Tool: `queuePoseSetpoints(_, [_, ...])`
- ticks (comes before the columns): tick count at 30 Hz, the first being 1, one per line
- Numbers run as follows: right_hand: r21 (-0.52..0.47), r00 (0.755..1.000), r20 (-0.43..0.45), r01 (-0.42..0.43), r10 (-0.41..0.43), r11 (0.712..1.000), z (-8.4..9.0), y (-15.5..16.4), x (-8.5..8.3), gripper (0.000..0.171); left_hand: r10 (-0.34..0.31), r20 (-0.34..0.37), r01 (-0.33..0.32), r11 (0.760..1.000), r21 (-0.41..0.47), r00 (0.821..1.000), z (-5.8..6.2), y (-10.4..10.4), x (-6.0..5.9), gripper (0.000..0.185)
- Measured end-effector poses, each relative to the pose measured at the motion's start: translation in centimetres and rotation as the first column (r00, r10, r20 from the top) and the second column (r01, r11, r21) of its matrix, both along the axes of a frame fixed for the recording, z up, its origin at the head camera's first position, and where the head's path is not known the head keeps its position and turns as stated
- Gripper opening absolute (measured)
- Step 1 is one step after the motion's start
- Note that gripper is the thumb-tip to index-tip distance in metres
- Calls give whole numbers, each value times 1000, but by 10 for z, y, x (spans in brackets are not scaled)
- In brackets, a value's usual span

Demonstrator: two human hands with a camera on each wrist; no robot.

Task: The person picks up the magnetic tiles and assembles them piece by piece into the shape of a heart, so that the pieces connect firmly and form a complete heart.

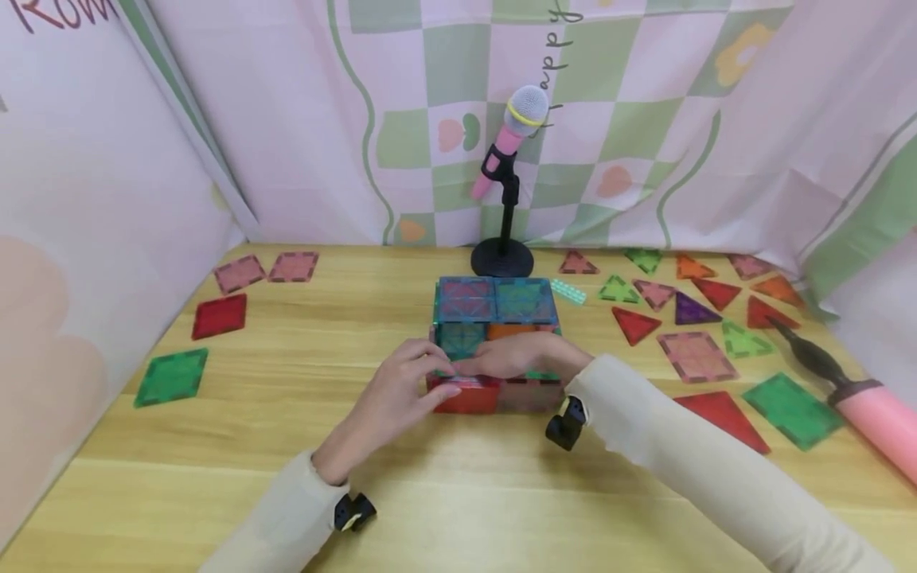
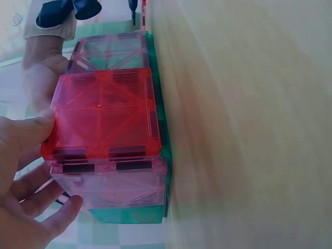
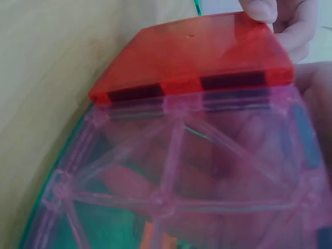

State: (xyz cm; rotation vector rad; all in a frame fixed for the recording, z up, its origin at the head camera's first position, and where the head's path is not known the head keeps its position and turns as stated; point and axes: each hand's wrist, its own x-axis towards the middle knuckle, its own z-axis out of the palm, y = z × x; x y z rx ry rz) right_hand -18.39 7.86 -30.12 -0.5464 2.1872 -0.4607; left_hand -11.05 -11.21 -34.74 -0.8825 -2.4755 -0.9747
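Observation:
A low box of magnetic tiles (image 1: 494, 306) stands mid-table on a green base (image 2: 162, 129). Its front wall has a red square tile (image 1: 467, 396) on the left and a pink one (image 1: 532, 395) on the right. My left hand (image 1: 419, 380) pinches the red tile (image 2: 104, 114) at its top edge, thumb (image 2: 36, 129) on the rim and the other fingers (image 2: 46, 207) beside a second pink tile (image 2: 111, 184). My right hand (image 1: 516, 356) lies flat over the box with straight fingers, which show through the pink tile (image 3: 181, 171) under the red tile (image 3: 192, 52).
A pink toy microphone (image 1: 512, 131) on a black stand (image 1: 501, 259) is right behind the box. Several loose triangles (image 1: 688, 306) and squares (image 1: 791, 410) lie to the right, with a pink pump (image 1: 874, 418). More squares (image 1: 220, 316) lie on the left. Cloth backdrops close in three sides.

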Motion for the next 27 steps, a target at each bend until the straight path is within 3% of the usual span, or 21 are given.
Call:
queuePoseSetpoints(2, [18, 1000, 19, -17, 16, 1000, -1, 1, -2, 57, -2, -13, 2, 1000, -3, 1000, 0, 2, 0, 13])
queuePoseSetpoints(8, [120, 996, 54, -83, 77, 989, 3, 0, -9, 43, 7, -14, -8, 998, -61, 1000, 2, 3, 1, 14])
queuePoseSetpoints(15, [66, 999, 37, -36, 33, 997, 0, -4, -9, 29, -34, -142, -6, 962, -271, 989, 2, 2, -2, 20])
queuePoseSetpoints(20, [49, 996, 80, -34, 30, 998, -3, -3, -9, 34, -21, -157, -23, 961, -275, 987, 3, 1, -1, 17])
queuePoseSetpoints(27, [22, 992, 112, -60, 57, 998, -1, -6, -9, 25, -41, -211, -24, 956, -293, 977, 3, 0, 1, 15])
